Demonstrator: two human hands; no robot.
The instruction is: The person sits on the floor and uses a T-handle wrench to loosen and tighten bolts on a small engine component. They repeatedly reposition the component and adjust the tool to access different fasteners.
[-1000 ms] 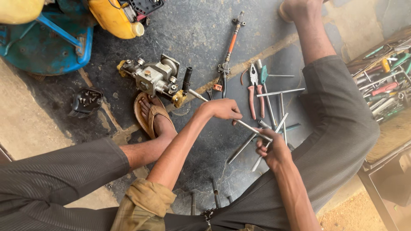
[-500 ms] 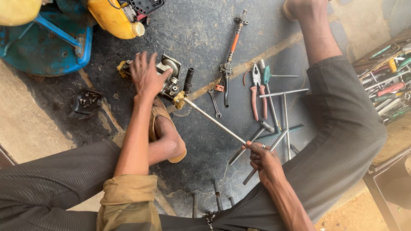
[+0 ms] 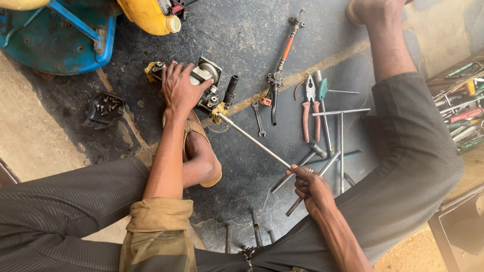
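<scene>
A: Left hand [image 3: 180, 88]?
B: Palm down on the metal part [image 3: 204, 83], at 11 o'clock from centre. Fingers [image 3: 169, 70] spread and curled over its top, pressing, not clenched. Part sits on the dark floor [image 3: 237, 35], just above the sandalled foot [image 3: 199, 153].

A: Right hand [image 3: 311, 187]?
B: At 5 o'clock. Fingers [image 3: 302, 176] closed around the near end of a long rod [image 3: 252, 141]. Rod runs up toward 10 o'clock; its far end meets the part at a yellow fitting [image 3: 218, 112].

A: Around it?
B: Pliers [image 3: 307, 108] with red handles at 2 o'clock from the right hand, small spanner [image 3: 258, 118] to their 9 o'clock, loose steel bars [image 3: 341, 146] just beside the hand. Blue tub [image 3: 55, 38] at far 10 o'clock.
</scene>
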